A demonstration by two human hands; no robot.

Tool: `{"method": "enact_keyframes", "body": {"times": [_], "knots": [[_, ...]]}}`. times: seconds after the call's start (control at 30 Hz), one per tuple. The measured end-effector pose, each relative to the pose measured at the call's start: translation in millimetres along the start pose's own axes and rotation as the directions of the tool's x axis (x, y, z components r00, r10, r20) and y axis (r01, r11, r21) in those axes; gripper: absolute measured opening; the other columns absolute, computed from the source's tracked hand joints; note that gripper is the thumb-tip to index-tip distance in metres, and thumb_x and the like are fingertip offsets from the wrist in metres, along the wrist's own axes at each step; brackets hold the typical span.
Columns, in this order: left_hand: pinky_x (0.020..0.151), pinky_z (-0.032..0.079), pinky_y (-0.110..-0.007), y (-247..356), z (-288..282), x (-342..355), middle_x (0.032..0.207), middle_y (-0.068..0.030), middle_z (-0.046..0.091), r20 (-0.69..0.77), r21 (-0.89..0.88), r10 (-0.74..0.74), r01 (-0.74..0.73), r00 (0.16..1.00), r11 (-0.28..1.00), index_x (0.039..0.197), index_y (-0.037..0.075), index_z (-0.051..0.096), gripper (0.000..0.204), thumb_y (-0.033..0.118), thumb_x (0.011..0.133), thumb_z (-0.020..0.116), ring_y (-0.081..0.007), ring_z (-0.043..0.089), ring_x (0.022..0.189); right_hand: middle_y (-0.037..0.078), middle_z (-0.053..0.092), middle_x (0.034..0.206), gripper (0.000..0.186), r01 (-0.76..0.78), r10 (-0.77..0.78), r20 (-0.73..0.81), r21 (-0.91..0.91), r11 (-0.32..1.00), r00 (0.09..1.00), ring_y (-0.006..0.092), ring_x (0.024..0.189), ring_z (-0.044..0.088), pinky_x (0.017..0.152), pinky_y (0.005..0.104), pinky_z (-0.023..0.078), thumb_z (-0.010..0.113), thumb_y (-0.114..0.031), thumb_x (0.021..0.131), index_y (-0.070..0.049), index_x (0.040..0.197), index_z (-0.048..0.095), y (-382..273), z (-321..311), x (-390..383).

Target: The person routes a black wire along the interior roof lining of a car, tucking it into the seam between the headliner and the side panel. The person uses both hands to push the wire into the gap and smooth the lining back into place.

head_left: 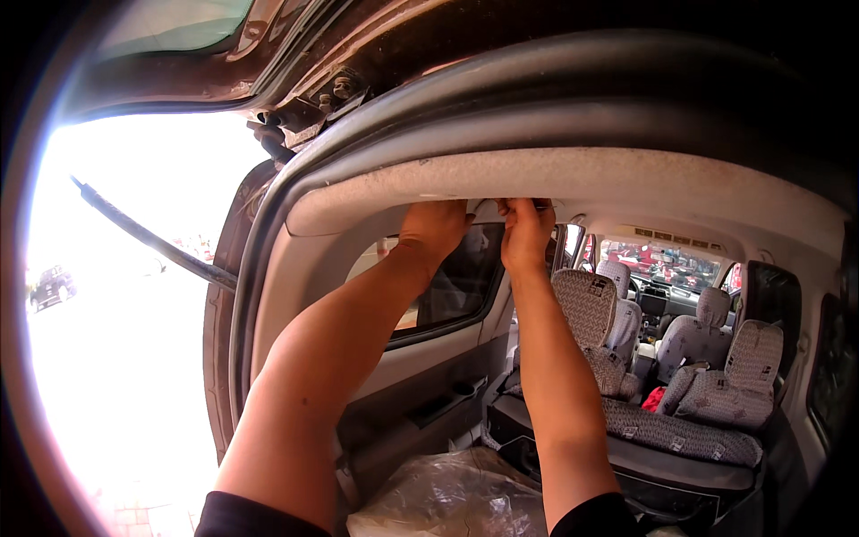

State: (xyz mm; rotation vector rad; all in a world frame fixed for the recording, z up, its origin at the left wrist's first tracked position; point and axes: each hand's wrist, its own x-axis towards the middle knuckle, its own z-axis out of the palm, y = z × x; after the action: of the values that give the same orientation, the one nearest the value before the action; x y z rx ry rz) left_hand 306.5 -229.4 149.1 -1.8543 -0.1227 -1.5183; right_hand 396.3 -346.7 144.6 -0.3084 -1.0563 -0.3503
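Both my arms reach up into the open rear of a vehicle, to the underside of the beige roof lining [573,174]. My left hand [436,225] is raised against the lining's lower edge; most of its fingers are hidden above that edge. Just to its right, my right hand [526,231] is closed, its fingers bent together beneath the lining. Whatever sits between those fingers is too small and shaded to make out. Behind my left hand is a dark side window [461,277].
A raised tailgate [170,76] hangs overhead, with a dark strut [157,237] on the left. Black rubber seal [268,268] borders the opening. Below my arms lies clear plastic sheeting [452,497]. Patterned seats [586,309] fill the cabin ahead, and a folded seatback [684,434] stands nearer.
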Motion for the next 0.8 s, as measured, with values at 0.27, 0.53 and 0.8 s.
{"method": "enact_keyframes", "body": {"times": [0.27,0.53,0.8], "knots": [[0.096,0.046,-0.041,-5.6,18.9,9.0,0.119,-0.0139,0.060,-0.080,0.157,0.082,-0.069,0.993,0.985,0.117,0.007,0.061,0.037,0.017,0.081,0.062,-0.0287,0.056,0.117,0.005,0.057,0.074,0.009,0.054,-0.054,0.042,-0.009,0.998,0.998,0.0123,0.063,0.052,0.071,0.0301,0.048,0.062,0.000,0.081,-0.002,0.077,0.054,-5.2,0.5,0.0],[0.090,0.042,-0.039,-14.0,16.5,14.6,0.103,-0.0100,0.057,-0.037,0.328,0.224,-0.200,0.974,0.923,0.106,0.005,0.067,0.031,0.017,0.079,0.057,-0.0258,0.053,0.100,0.006,0.055,0.071,0.006,0.068,-0.056,-0.062,0.211,0.975,0.996,0.0133,0.060,0.051,0.090,0.0387,0.053,0.058,0.002,0.078,-0.001,0.076,0.054,12.8,-11.6,-12.2],[0.086,0.039,-0.040,-11.7,12.3,15.8,0.094,-0.0082,0.055,-0.108,0.338,0.297,-0.246,0.949,0.908,0.092,0.009,0.067,0.020,0.022,0.079,0.058,-0.0258,0.052,0.096,0.005,0.055,0.072,0.005,0.081,-0.057,-0.096,0.260,0.962,0.994,0.0126,0.060,0.051,0.094,0.0380,0.052,0.056,0.003,0.078,-0.002,0.076,0.054,11.6,-13.3,-20.1]]}}
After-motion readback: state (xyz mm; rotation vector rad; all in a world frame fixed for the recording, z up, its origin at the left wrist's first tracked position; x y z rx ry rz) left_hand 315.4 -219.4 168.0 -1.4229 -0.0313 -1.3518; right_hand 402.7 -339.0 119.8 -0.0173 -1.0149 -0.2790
